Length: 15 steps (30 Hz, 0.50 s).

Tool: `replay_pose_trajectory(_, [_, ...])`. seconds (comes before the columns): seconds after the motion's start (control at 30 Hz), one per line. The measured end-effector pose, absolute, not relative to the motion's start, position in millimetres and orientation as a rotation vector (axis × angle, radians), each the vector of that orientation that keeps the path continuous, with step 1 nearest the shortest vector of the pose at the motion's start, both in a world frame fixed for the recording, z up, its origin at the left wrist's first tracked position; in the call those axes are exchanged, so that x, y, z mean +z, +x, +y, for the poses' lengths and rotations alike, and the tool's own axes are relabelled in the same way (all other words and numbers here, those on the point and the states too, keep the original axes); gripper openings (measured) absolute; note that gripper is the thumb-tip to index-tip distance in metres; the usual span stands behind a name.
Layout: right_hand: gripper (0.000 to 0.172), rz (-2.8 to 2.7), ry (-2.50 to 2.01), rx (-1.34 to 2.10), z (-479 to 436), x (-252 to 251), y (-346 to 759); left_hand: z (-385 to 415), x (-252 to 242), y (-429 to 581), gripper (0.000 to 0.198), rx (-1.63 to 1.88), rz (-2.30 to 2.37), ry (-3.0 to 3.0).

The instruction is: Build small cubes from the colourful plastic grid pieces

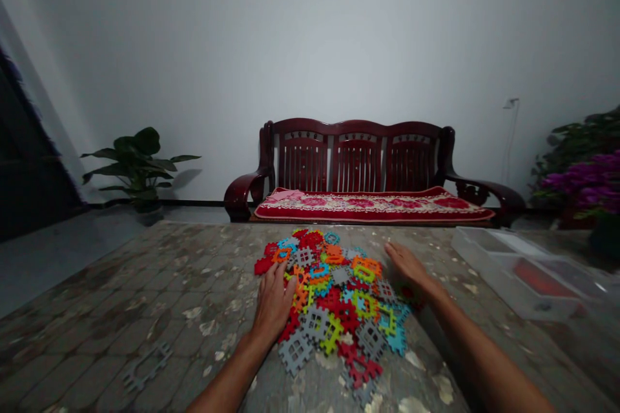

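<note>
**Operator:** Report each hand, left to right.

**Inspector:** The left hand [274, 300] lies palm down on the tabletop [169, 297]. Its fingers [277, 274] are stretched out close together and grip nothing. The fingertips touch the left margin of the pile of foam pieces [339, 297]. The right hand [407, 266] rests flat against the pile's right margin, with its fingers [393, 250] straight and likewise empty.

**Operator:** Where is the pile?

**Inspector:** It lies between the two sets of fingers and touches both. It extends ahead of the fingertips and back toward the wrists. The pieces are notched, multi-coloured and overlapping.

**Operator:** Which step is in hand?

**Inspector:** As judged, this is bracketing: both hands flank the pile and no piece is lifted. A next move calls for even pressure kept low on the tabletop, or for freeing one piece at a time, since the notches may drag neighbouring pieces along.

**Operator:** What about edges and open room?

**Inspector:**
- **Left of the left fingers:** a wide stretch of bare tabletop. One loose grey piece [145, 364] lies well apart, behind them.
- **Ahead of the fingertips:** the far edge is near the pile, and the bench [358, 161] stands beyond it.
- **Right of the right fingers:** an open band, then a clear plastic box [504, 271].
- **Near edge:** out of view.
</note>
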State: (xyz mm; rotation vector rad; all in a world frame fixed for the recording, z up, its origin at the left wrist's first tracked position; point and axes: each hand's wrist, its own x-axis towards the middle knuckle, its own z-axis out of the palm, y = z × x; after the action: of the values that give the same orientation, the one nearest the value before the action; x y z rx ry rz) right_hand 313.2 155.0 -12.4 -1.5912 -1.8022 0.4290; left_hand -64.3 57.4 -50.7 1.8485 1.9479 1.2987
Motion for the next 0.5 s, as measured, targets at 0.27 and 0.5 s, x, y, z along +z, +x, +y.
replay_pose_trajectory(0.27, [0.056, -1.612, -1.715, 0.387, 114, -60, 320, 55, -44, -62, 0.052, 1.213, 2.027, 1.853])
replay_pose_trajectory(0.5, [0.060, -1.298, -1.313, 1.001, 101, -17, 260, 48, -48, -54, 0.054, 1.253, 2.003, 1.868])
